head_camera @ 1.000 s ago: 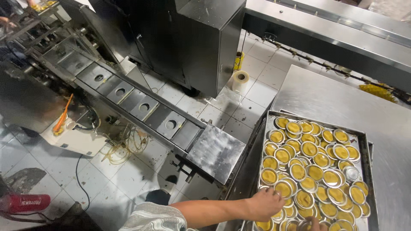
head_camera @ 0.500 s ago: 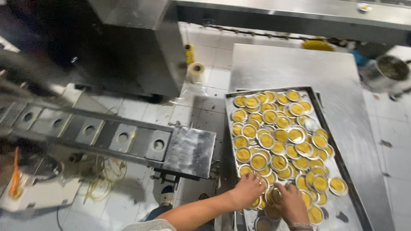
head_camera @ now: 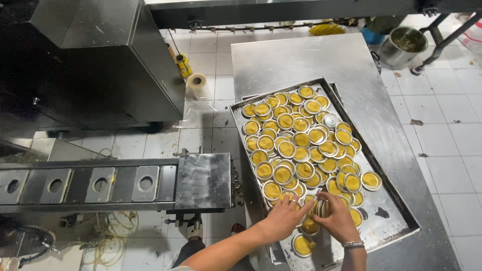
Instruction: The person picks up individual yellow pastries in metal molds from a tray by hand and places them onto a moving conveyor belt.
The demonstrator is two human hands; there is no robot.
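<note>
1. My left hand (head_camera: 283,217) rests on the cups at the near end of the tray, fingers curled over one of them; I cannot tell how firmly it grips.
2. My right hand (head_camera: 340,219) is closed around a short stack of cups (head_camera: 321,207), held on its side just above the tray, with a bracelet (head_camera: 353,244) on that wrist.
3. Both hands meet at the stack, nearly touching each other.
4. The cups (head_camera: 286,149) are small, round, foil-like tins filled with a yellow paste; they crowd the tray, many overlapping, and one near the far end (head_camera: 330,120) looks empty.
5. The tray (head_camera: 396,221) is shallow, rectangular metal, bare along its right near corner, and lies at an angle on a steel table (head_camera: 301,60).
6. Left of the table, a conveyor (head_camera: 100,183) with round-holed pockets ends in a flat steel plate (head_camera: 203,180) near the tray.
7. A large dark machine (head_camera: 100,65) stands beyond it, with a film roll (head_camera: 196,86) on the floor beside it.
8. The floor (head_camera: 447,115) is white tile, stained in spots; a metal pot (head_camera: 401,45) sits at the far right.
</note>
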